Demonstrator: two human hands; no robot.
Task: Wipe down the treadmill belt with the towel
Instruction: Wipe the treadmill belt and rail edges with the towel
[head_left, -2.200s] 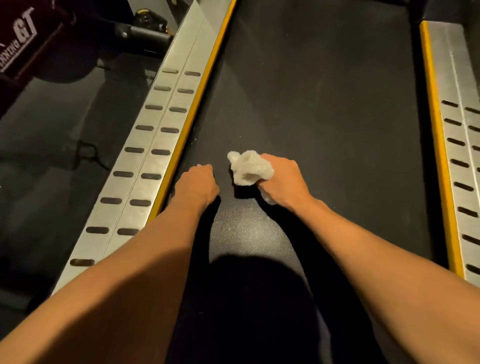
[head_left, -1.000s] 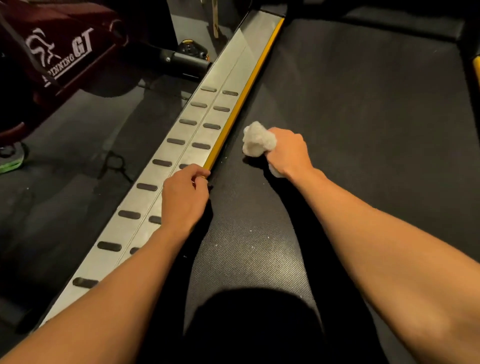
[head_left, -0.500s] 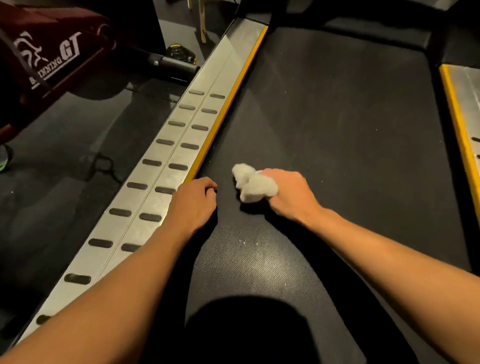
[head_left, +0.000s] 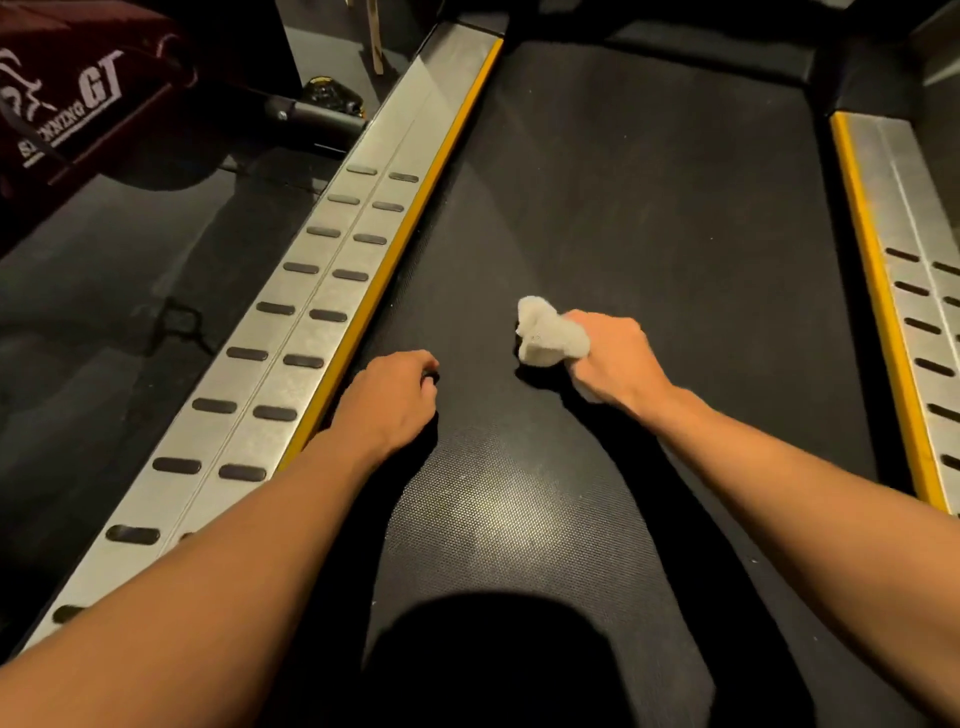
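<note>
Change: I see the right hand (head_left: 615, 358) and towel (head_left: 550, 332) farther from the left hand (head_left: 387, 400) than half a second ago. The gap between the hands has widened, and the towel now sits nearer the middle of the belt (head_left: 649, 208).
Towel: white and scrunched into a small lump. It lies on the belt and sticks out ahead of the right knuckles; a scrap also shows below the hand, at the wrist side.
Belt: black and finely textured, with a dull sheen close to me.
Right hand: knuckles up, fingers curled tight round the towel.
Left hand: fingers curled under, holding nothing — it rests on the belt just beside the yellow edge of the left rail (head_left: 332, 291).
</note>
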